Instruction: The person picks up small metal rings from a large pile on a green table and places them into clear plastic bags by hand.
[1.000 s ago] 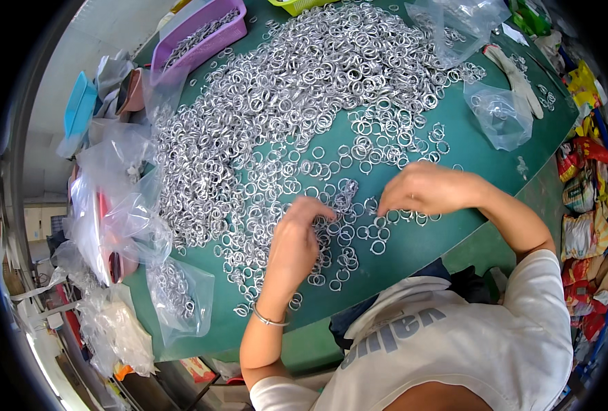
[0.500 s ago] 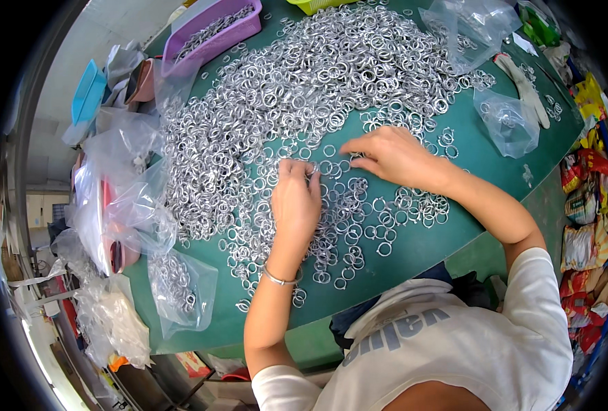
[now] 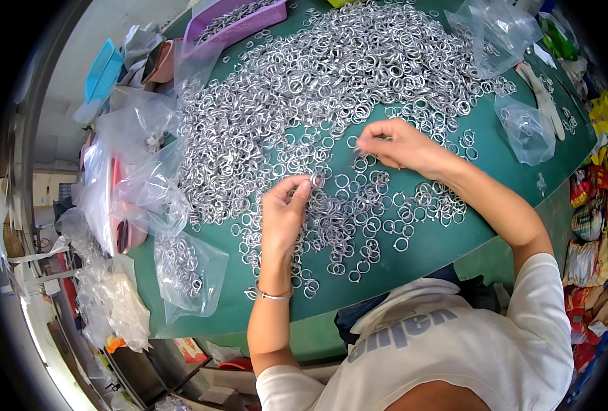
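Many small silvery metal rings (image 3: 345,61) lie heaped across the green table (image 3: 448,264). Thumb and forefinger of my left hand (image 3: 283,209) pinch a metal ring (image 3: 317,180) above the nearer, looser rings. To the right, my right hand (image 3: 396,147) hovers by the edge of the big heap, its thumb and fingers drawn together. One ring (image 3: 353,142) shows at its fingertips, but blur hides whether the fingers grip it. Between my hands and my body spreads a smaller scatter of rings (image 3: 331,229).
A purple basket (image 3: 239,26) holding rings stands at the far left. Clear plastic bags lie left, among them one with rings (image 3: 191,274). On the right are another clear bag (image 3: 523,130) and a white glove (image 3: 544,99). Colourful packages (image 3: 592,226) line the right side.
My left hand has lifted a ring from the table and drawn slightly nearer me. The right hand's fingers have closed together from a spread pose. The whole view has shifted a little.
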{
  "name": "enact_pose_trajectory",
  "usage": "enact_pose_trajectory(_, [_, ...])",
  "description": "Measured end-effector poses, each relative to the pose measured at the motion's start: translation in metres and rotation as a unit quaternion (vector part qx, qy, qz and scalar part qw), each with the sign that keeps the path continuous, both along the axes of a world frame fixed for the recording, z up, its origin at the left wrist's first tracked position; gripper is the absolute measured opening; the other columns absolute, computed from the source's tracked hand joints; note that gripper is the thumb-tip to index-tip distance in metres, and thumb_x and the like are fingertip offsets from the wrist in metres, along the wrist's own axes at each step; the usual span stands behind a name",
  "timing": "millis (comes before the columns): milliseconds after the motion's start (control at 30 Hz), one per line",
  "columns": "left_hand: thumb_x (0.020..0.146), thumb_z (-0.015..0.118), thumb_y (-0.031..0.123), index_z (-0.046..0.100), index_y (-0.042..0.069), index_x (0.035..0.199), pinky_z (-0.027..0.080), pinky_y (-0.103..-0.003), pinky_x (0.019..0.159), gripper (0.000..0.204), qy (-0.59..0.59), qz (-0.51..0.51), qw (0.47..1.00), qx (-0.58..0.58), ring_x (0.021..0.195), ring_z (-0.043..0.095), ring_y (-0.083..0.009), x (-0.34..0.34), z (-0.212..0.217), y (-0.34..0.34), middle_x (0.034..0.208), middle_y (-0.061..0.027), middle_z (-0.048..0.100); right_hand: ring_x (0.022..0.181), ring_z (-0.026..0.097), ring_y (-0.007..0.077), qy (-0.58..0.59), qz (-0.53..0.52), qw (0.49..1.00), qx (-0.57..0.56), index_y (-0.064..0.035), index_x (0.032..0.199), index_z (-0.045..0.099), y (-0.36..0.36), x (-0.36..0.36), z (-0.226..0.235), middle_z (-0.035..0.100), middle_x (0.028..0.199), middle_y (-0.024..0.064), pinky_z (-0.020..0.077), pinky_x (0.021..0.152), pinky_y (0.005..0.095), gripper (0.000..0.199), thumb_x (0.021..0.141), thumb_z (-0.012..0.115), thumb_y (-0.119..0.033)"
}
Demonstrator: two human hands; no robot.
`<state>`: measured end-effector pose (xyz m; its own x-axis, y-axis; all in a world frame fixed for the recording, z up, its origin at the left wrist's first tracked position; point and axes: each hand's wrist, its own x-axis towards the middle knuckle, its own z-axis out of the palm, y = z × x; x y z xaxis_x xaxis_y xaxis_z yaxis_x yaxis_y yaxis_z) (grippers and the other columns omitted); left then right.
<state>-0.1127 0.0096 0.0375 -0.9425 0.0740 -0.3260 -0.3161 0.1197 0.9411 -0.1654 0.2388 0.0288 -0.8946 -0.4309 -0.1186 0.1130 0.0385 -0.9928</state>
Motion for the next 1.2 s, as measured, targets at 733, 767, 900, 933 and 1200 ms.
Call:
enact_pose_trajectory(733, [0.085,0.044,0.019,0.044,0.003,0.075,0.029,-0.023,0.04,0.018,-0.151,0.128,0.856,0.478,0.049,0.032,-0.0126,0.058,0.029,0.003,0.064,-0.0086,0.04,0.054,0.052,0.0164,0.25,-0.01,0.953,0.173,-0.0037,0.1,0.063,-0.052,-0.009,-0.011,0.053,0.061,0.0031,0.041,0.051,0.0288,0.025,0.081,0.065,-0.02])
enact_pose_trajectory(767, [0.086,0.043,0.02,0.044,0.003,0.075,0.029,-0.023,0.04,0.02,-0.155,0.119,0.855,0.48,0.048,0.032,-0.0125,0.06,0.026,0.004,0.063,-0.0088,0.04,0.057,0.054,0.0194,0.347,-0.028,0.909,0.228,-0.005,0.101,0.064,-0.061,-0.009,-0.011,0.056,0.064,0.0054,0.0436,0.054,0.0312,0.026,0.08,0.066,-0.02])
enact_pose_trajectory(900, [0.093,0.04,0.026,0.046,0.004,0.077,0.024,-0.02,0.035,0.028,-0.162,0.089,0.87,0.458,0.042,0.029,-0.009,0.063,0.018,0.006,0.059,-0.0069,0.041,0.067,0.061,0.0297,0.422,-0.007,0.824,0.379,-0.0076,0.09,0.065,-0.077,-0.022,-0.022,0.063,0.08,0.0108,0.048,0.059,0.0405,0.016,0.078,0.064,-0.018])
enact_pose_trajectory(933, [0.095,0.039,0.025,0.047,0.004,0.078,0.023,-0.019,0.035,0.028,-0.16,0.078,0.882,0.437,0.041,0.029,-0.008,0.064,0.017,0.003,0.058,-0.0059,0.041,0.07,0.062,0.0336,0.408,0.009,0.82,0.402,-0.0051,0.079,0.061,-0.073,-0.019,-0.017,0.065,0.082,0.0147,0.0496,0.062,0.0429,0.008,0.075,0.057,-0.01])
enact_pose_trajectory(1200, [0.093,0.045,0.015,0.053,0.003,0.105,0.024,-0.017,0.04,0.018,-0.155,0.094,0.901,0.394,0.048,0.029,-0.0047,0.061,0.014,0.009,0.066,-0.0006,0.04,0.071,0.063,0.0319,0.344,0.006,0.867,0.36,-0.0081,0.089,0.063,-0.056,-0.016,0.004,0.065,0.079,0.0127,0.0494,0.063,0.0437,0.016,0.075,0.062,-0.016])
